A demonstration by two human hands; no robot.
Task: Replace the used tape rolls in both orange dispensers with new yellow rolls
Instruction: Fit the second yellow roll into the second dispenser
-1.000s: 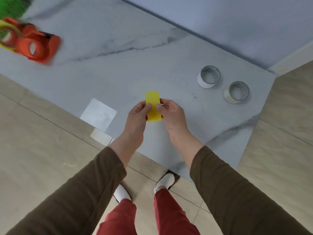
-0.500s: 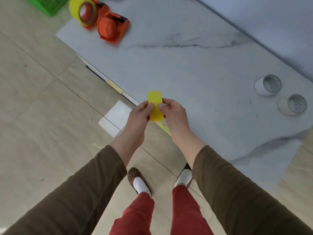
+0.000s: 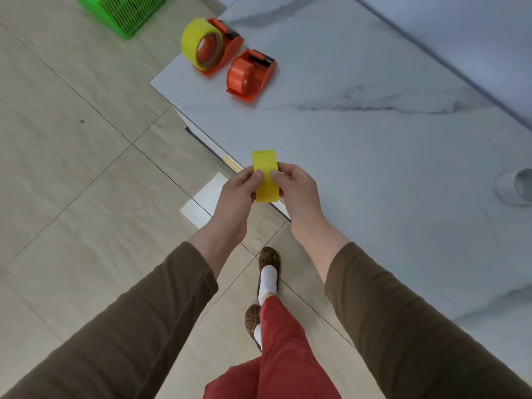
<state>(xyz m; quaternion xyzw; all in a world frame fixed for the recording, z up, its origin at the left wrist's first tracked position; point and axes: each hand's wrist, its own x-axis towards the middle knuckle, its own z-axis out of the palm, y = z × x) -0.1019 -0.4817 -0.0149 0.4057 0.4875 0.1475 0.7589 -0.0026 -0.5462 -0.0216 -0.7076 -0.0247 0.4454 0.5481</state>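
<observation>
A new yellow tape roll [image 3: 266,176] is held edge-on between my left hand [image 3: 240,194] and my right hand [image 3: 296,191], over the table's near edge. Two orange dispensers stand at the table's far left corner. The farther dispenser [image 3: 227,48] carries a yellow roll [image 3: 198,44]. The nearer dispenser [image 3: 250,73] shows only its bare orange hub, with no tape on it. A used white roll [image 3: 515,187] lies at the right frame edge, partly cut off.
The marble table [image 3: 374,133] runs from upper left to lower right. A green mesh basket [image 3: 121,12] sits on the tiled floor beyond the table's corner. A white sheet [image 3: 205,201] lies on the floor under my hands. My feet stand beside the table.
The view has swung left as I walk along the table: the dispensers have come closer and lower in frame, the used rolls have slid off to the right. Both hands still hold the roll.
</observation>
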